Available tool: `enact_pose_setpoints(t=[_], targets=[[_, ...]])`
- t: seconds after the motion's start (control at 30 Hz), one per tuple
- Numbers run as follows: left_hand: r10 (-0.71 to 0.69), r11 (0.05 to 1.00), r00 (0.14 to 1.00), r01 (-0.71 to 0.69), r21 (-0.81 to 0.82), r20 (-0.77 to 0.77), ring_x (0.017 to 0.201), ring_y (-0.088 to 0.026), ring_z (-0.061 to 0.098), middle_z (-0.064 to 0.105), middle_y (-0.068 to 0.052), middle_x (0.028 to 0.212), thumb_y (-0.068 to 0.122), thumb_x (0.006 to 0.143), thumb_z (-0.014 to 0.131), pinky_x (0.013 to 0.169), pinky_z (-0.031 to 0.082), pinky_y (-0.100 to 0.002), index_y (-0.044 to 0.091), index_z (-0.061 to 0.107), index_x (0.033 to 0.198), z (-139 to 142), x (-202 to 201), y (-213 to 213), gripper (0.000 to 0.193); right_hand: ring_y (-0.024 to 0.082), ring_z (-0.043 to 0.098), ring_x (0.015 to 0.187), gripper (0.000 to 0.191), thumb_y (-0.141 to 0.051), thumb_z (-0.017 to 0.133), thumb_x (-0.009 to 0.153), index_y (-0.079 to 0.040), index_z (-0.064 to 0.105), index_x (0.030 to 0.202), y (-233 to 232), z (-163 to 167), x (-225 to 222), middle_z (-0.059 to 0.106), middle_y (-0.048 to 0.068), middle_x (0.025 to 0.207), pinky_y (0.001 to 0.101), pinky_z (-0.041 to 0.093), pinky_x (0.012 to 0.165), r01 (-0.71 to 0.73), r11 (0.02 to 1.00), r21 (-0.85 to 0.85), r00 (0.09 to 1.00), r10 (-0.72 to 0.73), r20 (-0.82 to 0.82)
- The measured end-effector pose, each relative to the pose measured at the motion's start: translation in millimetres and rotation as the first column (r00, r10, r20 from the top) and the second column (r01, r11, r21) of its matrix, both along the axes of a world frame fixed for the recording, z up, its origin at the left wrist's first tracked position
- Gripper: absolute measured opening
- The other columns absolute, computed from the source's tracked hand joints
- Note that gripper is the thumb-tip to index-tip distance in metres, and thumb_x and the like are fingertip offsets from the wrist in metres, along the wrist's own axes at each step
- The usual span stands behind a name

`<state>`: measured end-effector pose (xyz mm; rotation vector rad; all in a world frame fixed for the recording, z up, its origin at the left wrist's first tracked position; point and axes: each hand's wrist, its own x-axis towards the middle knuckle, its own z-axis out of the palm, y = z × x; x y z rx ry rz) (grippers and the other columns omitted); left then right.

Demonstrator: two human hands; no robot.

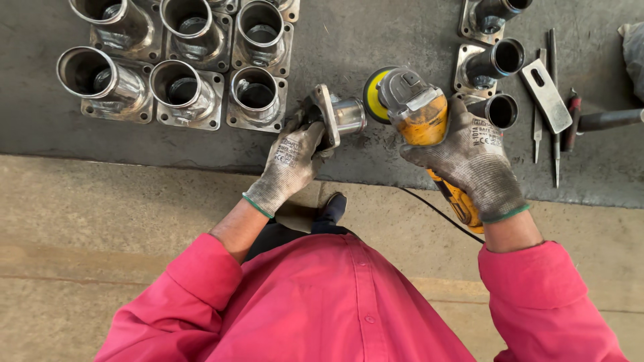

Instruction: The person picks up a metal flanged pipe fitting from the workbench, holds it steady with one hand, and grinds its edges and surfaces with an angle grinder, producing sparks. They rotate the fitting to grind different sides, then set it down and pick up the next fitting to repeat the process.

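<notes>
Two gloved hands are sharing this job as I am watching through the head camera. My left hand point(290, 161) is clenching a steel flanged pipe fitting point(337, 115) by its square plate, tipping it on its side just above the dark steel bench point(376, 40). My right hand point(477, 161) is gripping the yellow angle grinder point(419, 110), whose disc point(373, 94) is sitting right against the fitting's tube end. I am judging that a light, steady pressure is serving best here, with the fitting braced hard and the cord point(439, 213) hanging clear. Six finished-looking fittings point(181, 60) are standing at upper left.
</notes>
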<state>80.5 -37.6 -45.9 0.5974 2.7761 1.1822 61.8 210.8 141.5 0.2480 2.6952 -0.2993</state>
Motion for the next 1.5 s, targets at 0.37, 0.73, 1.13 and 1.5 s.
enact_pose_setpoints(t=[0.37, 0.73, 1.13, 1.5], targets=[[-0.008, 1.0, 0.998, 0.007, 0.017, 0.07, 0.095, -0.042, 0.069, 0.074, -0.019, 0.093, 0.023, 0.089, 0.073, 0.084, 0.052, -0.052, 0.007, 0.054, 0.112, 33, -13, 4, 0.034, 0.039, 0.068, 0.104, 0.089, -0.044, 0.086, 0.074, 0.002, 0.046, 0.139, 18, -11, 33, 0.07, 0.023, 0.115, 0.046, 0.054, 0.089, -0.18, 0.983, -0.045, 0.967, 0.168, -0.189], [-0.07, 0.996, 0.994, 0.074, -0.044, 0.088, 0.089, -0.048, 0.068, 0.07, -0.026, 0.089, 0.028, 0.087, 0.079, 0.073, 0.053, -0.053, 0.002, 0.052, 0.111, 44, -48, 6, 0.045, 0.039, 0.073, 0.089, 0.071, -0.04, 0.084, 0.076, -0.004, 0.049, 0.127, 9, -35, 80, 0.07, 0.021, 0.1, 0.0477, 0.06, 0.076, -0.111, 0.991, -0.077, 0.971, 0.092, -0.222], [-0.066, 0.962, 0.996, 0.081, 0.262, -0.062, 0.113, -0.036, 0.069, 0.07, -0.026, 0.12, 0.009, 0.09, 0.076, 0.092, 0.055, -0.046, -0.005, 0.05, 0.141, 39, -63, 1, 0.059, 0.035, 0.075, 0.088, 0.083, -0.042, 0.087, 0.071, -0.005, 0.047, 0.134, 41, -42, 82, 0.075, 0.019, 0.097, 0.0434, 0.06, 0.082, 0.12, 0.958, -0.259, 0.979, -0.157, -0.128], [-0.015, 0.996, 0.991, 0.003, 0.087, 0.135, 0.09, -0.04, 0.072, 0.072, -0.021, 0.096, 0.019, 0.088, 0.078, 0.074, 0.055, -0.047, 0.0, 0.055, 0.121, 66, -17, 29, 0.044, 0.038, 0.071, 0.099, 0.085, -0.043, 0.092, 0.064, -0.003, 0.052, 0.128, 68, -45, 56, 0.073, 0.02, 0.104, 0.0474, 0.056, 0.084, 0.111, 0.96, -0.258, 0.981, -0.148, -0.126]])
